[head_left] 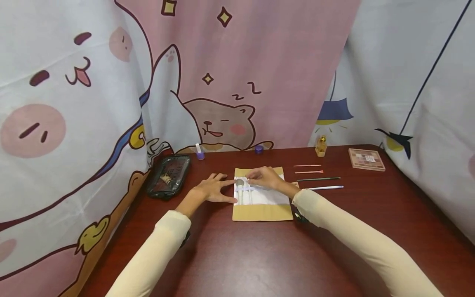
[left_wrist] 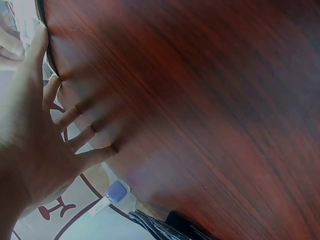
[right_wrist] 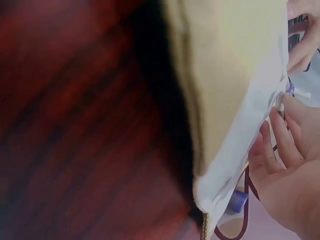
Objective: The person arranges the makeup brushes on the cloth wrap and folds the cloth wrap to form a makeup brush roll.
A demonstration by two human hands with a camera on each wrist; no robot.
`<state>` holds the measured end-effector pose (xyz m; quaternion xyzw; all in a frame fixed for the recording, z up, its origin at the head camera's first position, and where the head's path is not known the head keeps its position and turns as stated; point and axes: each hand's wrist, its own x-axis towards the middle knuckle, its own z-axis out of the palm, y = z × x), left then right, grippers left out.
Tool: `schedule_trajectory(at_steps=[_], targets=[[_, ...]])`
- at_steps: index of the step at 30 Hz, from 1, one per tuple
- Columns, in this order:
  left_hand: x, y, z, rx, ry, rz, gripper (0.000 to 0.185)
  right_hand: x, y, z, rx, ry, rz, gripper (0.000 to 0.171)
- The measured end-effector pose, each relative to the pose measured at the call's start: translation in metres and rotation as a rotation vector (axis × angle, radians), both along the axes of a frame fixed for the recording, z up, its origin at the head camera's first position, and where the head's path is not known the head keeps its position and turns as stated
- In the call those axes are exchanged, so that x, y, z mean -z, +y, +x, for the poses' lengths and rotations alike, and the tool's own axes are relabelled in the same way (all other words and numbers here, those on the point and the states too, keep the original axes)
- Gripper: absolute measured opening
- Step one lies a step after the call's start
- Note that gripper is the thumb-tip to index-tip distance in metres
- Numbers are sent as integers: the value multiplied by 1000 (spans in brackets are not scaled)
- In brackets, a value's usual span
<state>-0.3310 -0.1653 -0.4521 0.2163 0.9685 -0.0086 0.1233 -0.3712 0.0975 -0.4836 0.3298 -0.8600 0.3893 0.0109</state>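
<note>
A tan cloth brush roll (head_left: 261, 213) with a white middle panel lies flat on the table. Slipped under its band is a large makeup brush (head_left: 240, 190), grey bristles toward the back. Beside that brush lies a slimmer makeup brush (head_left: 250, 195), whose upper end my right hand (head_left: 266, 178) pinches between thumb and fingers. In the right wrist view, the fingertips (right_wrist: 280, 114) close on this brush's tip, low over the white panel. My left hand (head_left: 213, 189) has its fingers spread, with index finger and thumb touching the roll's left edge.
Right of the roll lie several slim brushes, among them a white one (head_left: 324, 187) and a green one (head_left: 319, 179). Farther back stand a gold bottle (head_left: 320, 147), a palette (head_left: 366, 159), a purple jar (head_left: 258, 149) and a purple-and-white bottle (head_left: 200, 152). A black tray (head_left: 170, 175) sits left.
</note>
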Motion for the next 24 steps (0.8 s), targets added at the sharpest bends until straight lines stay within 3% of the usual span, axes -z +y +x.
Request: schedule_trajectory(at_steps=[15,24], targets=[[-6,1,3,-5,0,26,91,-3,3,12,-9,65,65,17],[-4,3,3,-3,-11,45,92,-16,22,16,27,103,90,23]])
